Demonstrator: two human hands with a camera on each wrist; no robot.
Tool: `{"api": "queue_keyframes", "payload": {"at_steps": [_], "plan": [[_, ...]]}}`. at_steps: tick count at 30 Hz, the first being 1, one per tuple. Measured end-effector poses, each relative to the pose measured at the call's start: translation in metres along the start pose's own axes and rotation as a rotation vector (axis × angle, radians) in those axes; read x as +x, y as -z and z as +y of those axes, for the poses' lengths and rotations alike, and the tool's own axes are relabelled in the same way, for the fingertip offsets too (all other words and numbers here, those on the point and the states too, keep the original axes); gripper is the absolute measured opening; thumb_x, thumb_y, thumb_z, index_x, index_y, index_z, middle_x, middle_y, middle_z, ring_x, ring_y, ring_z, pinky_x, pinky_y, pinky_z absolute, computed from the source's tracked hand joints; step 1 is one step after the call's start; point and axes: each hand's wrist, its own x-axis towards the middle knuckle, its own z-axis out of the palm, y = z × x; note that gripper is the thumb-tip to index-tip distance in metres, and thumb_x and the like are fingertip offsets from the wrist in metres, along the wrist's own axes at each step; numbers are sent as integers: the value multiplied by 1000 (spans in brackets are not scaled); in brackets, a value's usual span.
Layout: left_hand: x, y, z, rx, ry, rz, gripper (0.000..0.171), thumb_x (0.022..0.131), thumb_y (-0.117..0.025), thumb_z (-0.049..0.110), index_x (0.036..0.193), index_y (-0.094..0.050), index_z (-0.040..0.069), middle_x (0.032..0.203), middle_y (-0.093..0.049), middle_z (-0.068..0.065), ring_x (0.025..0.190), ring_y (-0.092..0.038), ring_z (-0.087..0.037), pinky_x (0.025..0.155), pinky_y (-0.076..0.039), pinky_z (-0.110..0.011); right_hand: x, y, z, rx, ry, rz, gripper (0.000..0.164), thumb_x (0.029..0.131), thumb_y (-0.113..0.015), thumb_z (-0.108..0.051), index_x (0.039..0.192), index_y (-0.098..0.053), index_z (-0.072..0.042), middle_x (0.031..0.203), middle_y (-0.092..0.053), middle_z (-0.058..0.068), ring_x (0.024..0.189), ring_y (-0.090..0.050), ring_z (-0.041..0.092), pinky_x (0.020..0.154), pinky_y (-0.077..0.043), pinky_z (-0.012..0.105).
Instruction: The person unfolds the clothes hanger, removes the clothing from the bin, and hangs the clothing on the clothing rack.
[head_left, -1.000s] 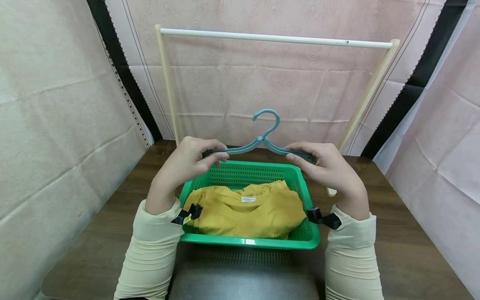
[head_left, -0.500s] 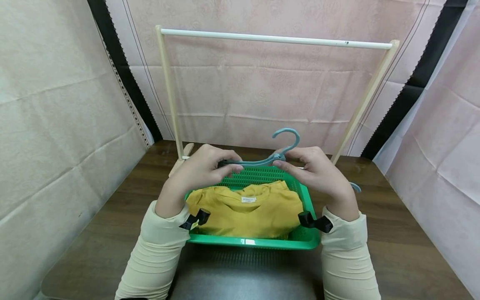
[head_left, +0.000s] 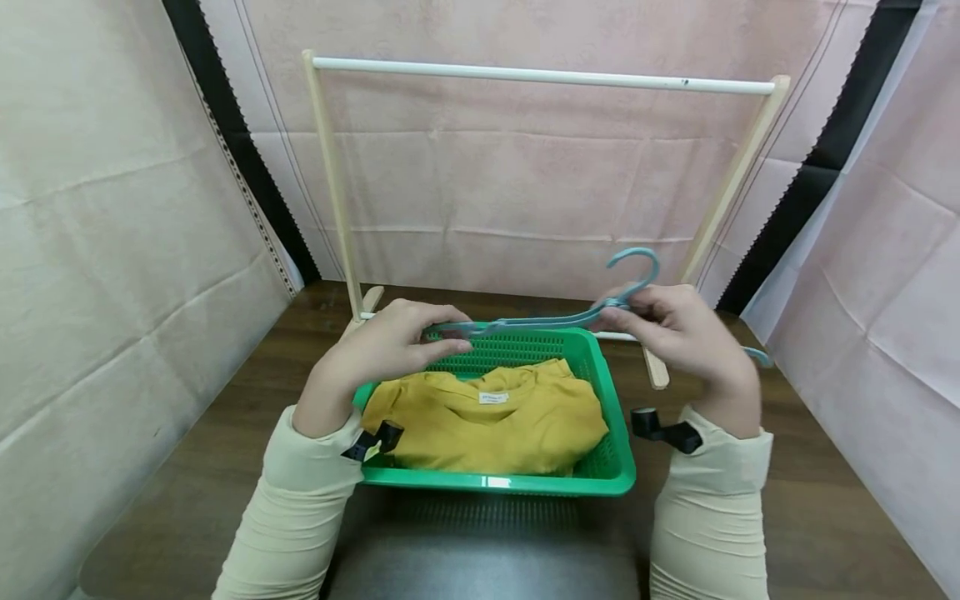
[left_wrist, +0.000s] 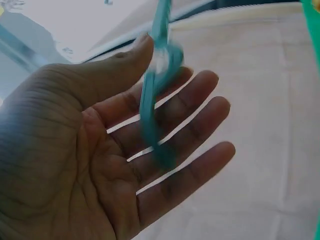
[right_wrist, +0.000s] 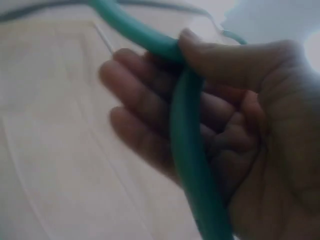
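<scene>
A blue-green plastic clothes hanger (head_left: 540, 323) spans the space above the basket, hook upward. My right hand (head_left: 690, 337) pinches it near the neck with thumb and fingers; in the right wrist view the hanger arm (right_wrist: 186, 125) crosses the palm. At the hanger's left end is my left hand (head_left: 386, 340), thumb below and fingers above. The left wrist view shows its fingers (left_wrist: 185, 135) straight and spread, with the blurred hanger end (left_wrist: 147, 102) passing between thumb and fingers. A folded yellow shirt (head_left: 487, 425) with a white neck label lies in the green basket (head_left: 495, 482).
Behind the basket a clothes rack stands on the brown table (head_left: 795, 500), with pale uprights and a white top bar (head_left: 540, 75). Pale cloth walls (head_left: 135, 250) close in the back and sides. The hanger's other end (head_left: 757, 357) shows beyond my right wrist.
The hanger has moved down and to the right, its hook shifting rightward. My right hand has gone from the hanger's arm to near its neck. The left hand's fingers are now loose around the end.
</scene>
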Motion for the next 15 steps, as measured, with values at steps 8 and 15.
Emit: {"api": "queue_keyframes", "payload": {"at_steps": [8, 15], "plan": [[-10, 1, -35, 71, 273, -324, 49, 100, -63, 39, 138, -58, 8, 119, -69, -3, 110, -65, -19, 92, -53, -41, -24, 33, 6, -48, -235, 19, 14, 96, -67, -3, 95, -77, -12, 79, -74, -5, 69, -63, 2, 55, -43, 16], [-1, -6, -45, 232, 426, -680, 71, 95, -67, 46, 148, -47, 4, 135, -61, -14, 126, -56, -31, 102, -47, -49, -25, 32, 7, 22, -263, -22, 13, 99, -63, -4, 100, -76, -7, 91, -76, 8, 89, -72, 11, 77, -53, 18]]}}
